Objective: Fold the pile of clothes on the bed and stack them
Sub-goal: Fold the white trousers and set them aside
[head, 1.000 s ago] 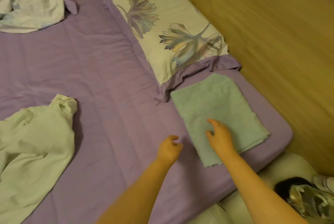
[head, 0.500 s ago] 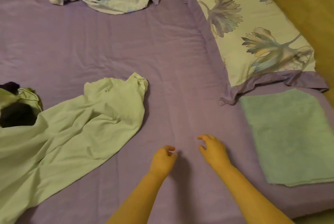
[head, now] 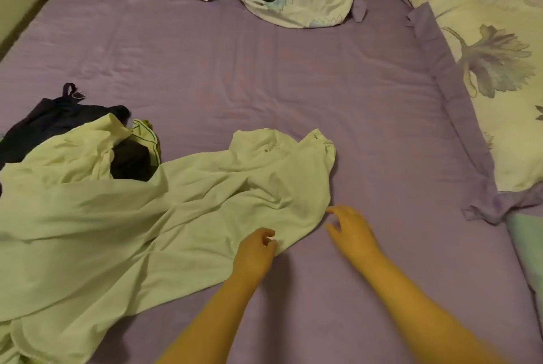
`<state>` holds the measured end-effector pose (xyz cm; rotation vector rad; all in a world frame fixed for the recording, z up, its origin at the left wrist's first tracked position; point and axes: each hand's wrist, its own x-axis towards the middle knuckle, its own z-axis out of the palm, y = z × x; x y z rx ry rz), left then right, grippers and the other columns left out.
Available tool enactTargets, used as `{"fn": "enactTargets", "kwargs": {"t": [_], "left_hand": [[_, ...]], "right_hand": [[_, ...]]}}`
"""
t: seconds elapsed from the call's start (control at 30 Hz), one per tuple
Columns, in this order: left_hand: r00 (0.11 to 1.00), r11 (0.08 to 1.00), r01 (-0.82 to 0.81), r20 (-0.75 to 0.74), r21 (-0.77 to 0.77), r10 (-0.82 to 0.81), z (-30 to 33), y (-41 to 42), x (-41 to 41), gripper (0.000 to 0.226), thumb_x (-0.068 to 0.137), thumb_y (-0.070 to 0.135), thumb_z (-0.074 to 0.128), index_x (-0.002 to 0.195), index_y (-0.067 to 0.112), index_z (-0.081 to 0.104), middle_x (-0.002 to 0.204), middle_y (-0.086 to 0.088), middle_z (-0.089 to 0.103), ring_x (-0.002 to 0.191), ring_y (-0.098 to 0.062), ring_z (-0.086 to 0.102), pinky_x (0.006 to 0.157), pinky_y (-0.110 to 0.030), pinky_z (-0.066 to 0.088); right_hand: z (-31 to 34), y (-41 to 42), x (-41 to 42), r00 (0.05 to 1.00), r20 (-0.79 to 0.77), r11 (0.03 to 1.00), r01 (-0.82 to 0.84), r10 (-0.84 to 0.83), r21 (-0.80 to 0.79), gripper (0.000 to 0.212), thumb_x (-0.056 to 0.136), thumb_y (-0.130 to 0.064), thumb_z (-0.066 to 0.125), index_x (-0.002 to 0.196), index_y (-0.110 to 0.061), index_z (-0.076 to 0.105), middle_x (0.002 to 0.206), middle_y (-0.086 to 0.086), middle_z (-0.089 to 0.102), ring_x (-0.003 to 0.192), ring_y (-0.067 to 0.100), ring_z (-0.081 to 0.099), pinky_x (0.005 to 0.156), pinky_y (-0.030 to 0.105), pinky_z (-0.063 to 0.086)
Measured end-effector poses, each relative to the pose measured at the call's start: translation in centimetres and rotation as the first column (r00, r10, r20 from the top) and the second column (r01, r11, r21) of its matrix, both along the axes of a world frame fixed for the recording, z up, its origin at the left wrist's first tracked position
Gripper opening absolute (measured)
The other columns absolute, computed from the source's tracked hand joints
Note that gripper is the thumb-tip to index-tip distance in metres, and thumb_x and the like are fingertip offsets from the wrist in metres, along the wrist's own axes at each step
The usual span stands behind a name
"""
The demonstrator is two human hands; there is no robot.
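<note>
Both hands have come away from the folded green towel (head: 529, 246) at the bed's right edge and over to the pale shirt (head: 164, 211), which sprawls crumpled along the near left side of the bed (head: 293, 76), its collar toward the middle. Left hand (head: 254, 255) rests on the shirt's near hem, fingers curled; whether they already pinch cloth I cannot quite tell. Right hand (head: 349, 231) hovers just beside the hem, fingers spread and empty. That shirt looks thin, light and limp, so it should drag and wrinkle easily; shoulders or hem corners seem the best holds. Dark clothes (head: 50, 125) lie partly under it at the left edge.
</note>
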<state>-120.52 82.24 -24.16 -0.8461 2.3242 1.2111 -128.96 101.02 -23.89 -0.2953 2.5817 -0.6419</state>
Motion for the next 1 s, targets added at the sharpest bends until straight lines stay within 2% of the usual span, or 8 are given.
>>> {"fn": "enactTargets", "kwargs": {"t": [0.2,0.37,0.43,0.5,0.6,0.73,0.9,1.0], "left_hand": [[0.944,0.964,0.131,-0.268,-0.23,-0.193,-0.1,-4.0,-6.1,0.038,0.094,0.021,0.054,0.131,0.014,0.054,0.136,-0.008,0.05,0.125,-0.024,0.045,0.102,-0.026,0.03],[0.903,0.839,0.359,-0.075,-0.409,-0.423,-0.9,-5.5,-10.6,0.058,0.098,0.036,0.046,0.149,0.019,0.026,0.156,-0.007,0.026,0.145,-0.027,0.016,0.117,-0.042,0.017],[0.914,0.852,0.381,0.012,-0.36,-0.404,-1.2,-5.5,-11.2,0.053,0.097,0.038,0.048,0.144,0.017,0.035,0.146,-0.009,0.042,0.137,-0.03,0.032,0.11,-0.045,0.03],[0.932,0.87,0.315,-0.05,-0.379,-0.36,-1.2,-5.3,-10.9,0.024,0.094,0.033,0.053,0.107,0.013,0.06,0.111,-0.012,0.062,0.11,-0.031,0.055,0.085,-0.038,0.043],[0.943,0.899,0.201,-0.172,-0.389,-0.285,-0.9,-5.1,-9.4,0.039,0.09,0.024,0.056,0.059,0.017,0.034,0.063,-0.004,0.045,0.067,-0.024,0.049,0.06,-0.032,0.031],[0.938,0.961,0.085,-0.305,-0.262,-0.166,1.5,-5.2,-7.9,0.044,0.094,0.027,0.055,0.059,0.019,0.029,0.054,0.006,0.034,0.055,-0.014,0.035,0.056,-0.031,0.027],[0.9,0.996,-0.082,-0.427,0.027,0.086,8.9,-3.5,-7.0,0.039,0.091,0.021,0.057,0.061,0.015,0.034,0.053,0.007,0.031,0.052,-0.009,0.029,0.053,-0.025,0.027],[0.854,0.968,-0.179,-0.461,0.175,0.241,14.1,-1.8,-6.4,0.028,0.09,0.021,0.059,0.065,0.009,0.056,0.054,0.012,0.044,0.05,-0.005,0.038,0.052,-0.017,0.034]], "right_hand": [[-0.6,-4.2,-3.0,0.99,0.013,0.981,0.144,-0.144,-0.133,0.056,0.096,-0.027,0.053,0.146,-0.013,0.032,0.15,0.012,0.03,0.135,0.028,0.033,0.108,0.032,0.029],[-2.4,-6.1,-3.0,0.939,0.142,0.906,0.342,-0.315,-0.251,0.08,0.093,-0.034,0.057,0.152,-0.016,0.008,0.153,0.014,0.023,0.138,0.028,0.03,0.11,0.036,0.03],[-2.9,-6.5,-2.3,0.895,0.19,0.842,0.444,-0.403,-0.307,0.082,0.092,-0.031,0.06,0.152,-0.015,0.006,0.153,0.011,0.026,0.138,0.026,0.031,0.108,0.031,0.029],[-3.1,-6.8,-1.6,0.87,0.153,0.813,0.492,-0.468,-0.311,0.077,0.092,-0.028,0.06,0.152,-0.015,0.012,0.15,0.012,0.032,0.134,0.026,0.036,0.101,0.027,0.032],[-2.3,-7.3,-1.2,0.87,0.054,0.807,0.477,-0.491,-0.349,0.066,0.093,-0.023,0.058,0.149,-0.018,0.024,0.136,0.011,0.041,0.111,0.019,0.045,0.079,0.013,0.028],[1.0,-7.1,-1.1,0.898,-0.027,0.818,0.389,-0.44,-0.424,0.055,0.095,-0.021,0.055,0.146,-0.02,0.033,0.119,0.001,0.038,0.094,0.007,0.04,0.068,0.003,0.029],[8.7,-5.0,-1.8,0.895,-0.128,0.809,0.315,-0.427,-0.497,0.048,0.095,-0.019,0.056,0.141,-0.02,0.043,0.119,-0.005,0.04,0.099,0.005,0.043,0.08,0.008,0.03],[14.1,-2.9,-2.4,0.904,-0.183,0.831,0.255,-0.387,-0.495,0.05,0.093,-0.019,0.058,0.141,-0.019,0.042,0.131,0.004,0.042,0.103,0.004,0.04,0.086,0.012,0.03]]}}
